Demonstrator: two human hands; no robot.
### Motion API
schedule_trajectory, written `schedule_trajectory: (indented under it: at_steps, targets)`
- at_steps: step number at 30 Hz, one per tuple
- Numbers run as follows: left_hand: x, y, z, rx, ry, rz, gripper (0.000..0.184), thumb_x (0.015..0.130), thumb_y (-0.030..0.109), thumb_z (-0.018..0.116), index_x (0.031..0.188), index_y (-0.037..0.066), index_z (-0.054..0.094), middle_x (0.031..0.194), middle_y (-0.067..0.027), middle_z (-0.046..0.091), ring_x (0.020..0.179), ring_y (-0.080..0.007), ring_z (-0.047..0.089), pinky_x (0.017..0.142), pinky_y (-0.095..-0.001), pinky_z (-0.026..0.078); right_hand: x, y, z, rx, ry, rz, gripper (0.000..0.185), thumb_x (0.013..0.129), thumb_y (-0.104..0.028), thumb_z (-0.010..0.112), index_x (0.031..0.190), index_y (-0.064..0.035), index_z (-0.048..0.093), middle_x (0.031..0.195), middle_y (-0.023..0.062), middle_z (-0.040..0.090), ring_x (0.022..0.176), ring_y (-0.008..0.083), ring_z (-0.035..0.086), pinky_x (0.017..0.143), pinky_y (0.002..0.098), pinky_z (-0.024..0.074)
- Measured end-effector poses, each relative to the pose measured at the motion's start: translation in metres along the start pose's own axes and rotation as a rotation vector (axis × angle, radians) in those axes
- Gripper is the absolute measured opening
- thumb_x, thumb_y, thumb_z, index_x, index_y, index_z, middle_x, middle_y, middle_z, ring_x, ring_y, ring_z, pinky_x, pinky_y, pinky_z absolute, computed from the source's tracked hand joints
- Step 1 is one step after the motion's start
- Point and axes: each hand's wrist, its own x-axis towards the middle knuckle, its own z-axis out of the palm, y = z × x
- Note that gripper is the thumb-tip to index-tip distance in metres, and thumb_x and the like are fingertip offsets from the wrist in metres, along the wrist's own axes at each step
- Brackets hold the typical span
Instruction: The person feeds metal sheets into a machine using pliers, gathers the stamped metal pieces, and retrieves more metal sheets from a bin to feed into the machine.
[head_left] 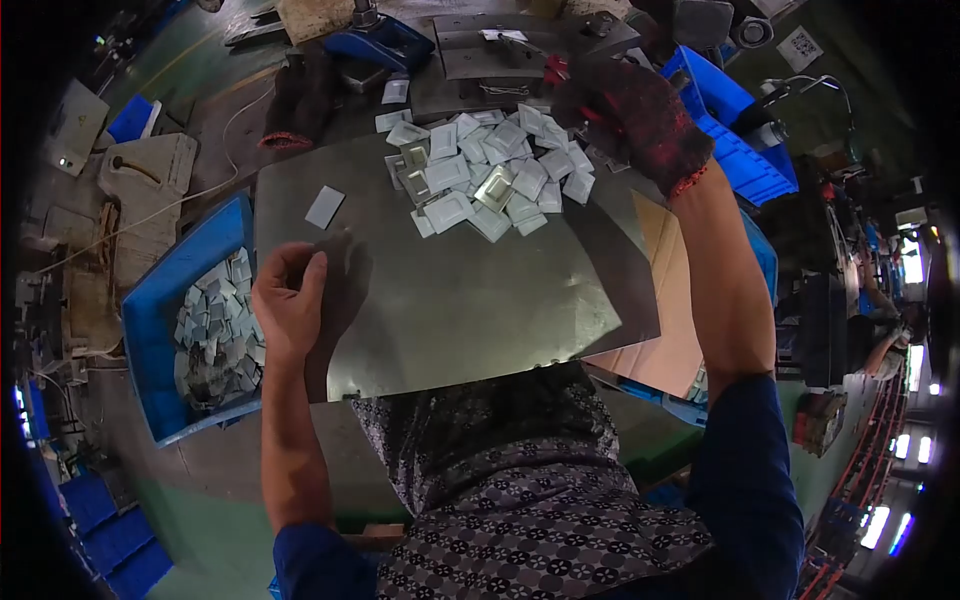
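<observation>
Right hand [632, 118] gloved, hold unclear, near piled plates [494, 187].

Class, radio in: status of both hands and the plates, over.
Left hand bare, near lone plate.
Gloved right hand beside plate pile, grip unclear.
Nothing covering lone plate.

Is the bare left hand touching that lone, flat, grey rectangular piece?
Apart. The head view shows a strip of smooth grey worktop between the left hand and the lone grey piece.
</observation>
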Motion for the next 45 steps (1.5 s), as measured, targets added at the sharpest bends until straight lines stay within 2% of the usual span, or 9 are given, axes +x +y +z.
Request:
schedule_trajectory:
  at_steps: [3,6,9,12,17,20,29,31,45]
  targets:
    - [0.001,-0.004,-0.001,-0.006,-0.008,-0.007,0.017,0.087,0.009,0.068,0.099,-0.002,0.063,0.085,-0.0032,0.066,0.079,-0.0072,0.058,0.072,-0.0224,0.047,-0.002,-0.002,-0.006,-0.012,-0.102,0.101,0.02,0.086,-0.014,0.065,0.105,-0.0057,0.065,0.095,0.0098,0.067,0.09,0.024,0.066,0.077,0.0355,0.0523]
    - [-0.001,-0.001,-0.001,-0.006,0.004,0.002,0.016,0.088,0.008,0.067,0.099,-0.002,0.063,0.085,-0.003,0.065,0.079,-0.0072,0.058,0.071,-0.0225,0.047,-0.01,-0.025,-0.015,0.738,-0.256,0.71,0.021,0.089,-0.012,0.062,0.109,-0.0044,0.064,0.098,0.0113,0.066,0.094,0.0225,0.066,0.078,0.0344,0.052]
    - [-0.001,0.001,0.001,-0.027,0.037,0.005,0.017,0.087,0.009,0.068,0.1,-0.001,0.063,0.083,-0.0033,0.065,0.076,-0.0056,0.057,0.07,-0.0215,0.046,-0.027,-0.052,-0.023,0.468,0.07,0.169,0.025,0.083,0.001,0.063,0.107,-0.0062,0.067,0.102,0.0089,0.066,0.094,0.0214,0.065,0.081,0.0312,0.0521]
    - [0.005,0.025,0.004,0.271,0.047,-0.04,0.023,0.083,0.013,0.07,0.103,0.002,0.063,0.089,-0.0078,0.066,0.081,-0.0125,0.061,0.075,-0.0263,0.048,-0.057,-0.074,-0.013,0.616,-0.002,0.263,0.024,0.082,0.002,0.063,0.105,-0.0048,0.067,0.105,0.0125,0.065,0.097,0.0242,0.065,0.084,0.0319,0.0515]
    - [0.044,0.015,0.008,0.768,0.067,0.403,0.037,0.075,0.021,0.069,0.109,0.006,0.063,0.107,-0.0147,0.063,0.102,-0.034,0.057,0.089,-0.0403,0.046,-0.054,-0.106,-0.001,1.195,-0.08,0.693,0.019,0.081,0.004,0.062,0.099,-0.0012,0.065,0.105,0.0151,0.065,0.092,0.0257,0.067,0.082,0.0337,0.0522]
    - [0.053,0.013,0.01,0.862,-0.069,0.288,0.037,0.076,0.021,0.069,0.109,0.007,0.063,0.106,-0.0147,0.063,0.1,-0.0324,0.058,0.088,-0.0404,0.046,-0.045,-0.107,0.0,0.8,-0.115,0.266,0.017,0.081,0.002,0.063,0.097,-0.001,0.065,0.103,0.0136,0.066,0.092,0.024,0.066,0.082,0.0333,0.0528]
    - [0.045,0.02,0.0,0.133,-0.217,-0.147,0.024,0.079,0.013,0.072,0.1,0.004,0.063,0.083,-0.0061,0.065,0.072,-0.0167,0.063,0.063,-0.0314,0.05,-0.053,-0.133,0.019,0.913,0.014,0.117,0.022,0.09,-0.005,0.057,0.108,0.0064,0.06,0.107,0.0145,0.066,0.098,0.0215,0.063,0.091,0.0309,0.0484]
    - [0.037,0.021,-0.001,-0.435,-0.19,-0.421,0.013,0.085,0.009,0.069,0.094,0.003,0.062,0.083,-0.0031,0.064,0.071,-0.0092,0.061,0.06,-0.0259,0.05,-0.047,-0.142,0.019,2.125,-0.276,0.878,0.035,0.092,-0.009,0.057,0.122,0.0098,0.054,0.11,0.0142,0.065,0.097,0.0189,0.062,0.091,0.03,0.0474]
    - [0.017,0.013,0.01,-0.503,0.004,-0.224,0.018,0.091,0.013,0.064,0.103,0.001,0.059,0.085,-0.0004,0.06,0.069,-0.0081,0.056,0.062,-0.0231,0.048,-0.022,-0.16,-0.019,1.711,-0.379,1.113,0.029,0.092,-0.024,0.061,0.11,-0.0009,0.065,0.083,0.0016,0.064,0.071,0.0069,0.057,0.056,0.0218,0.0416]
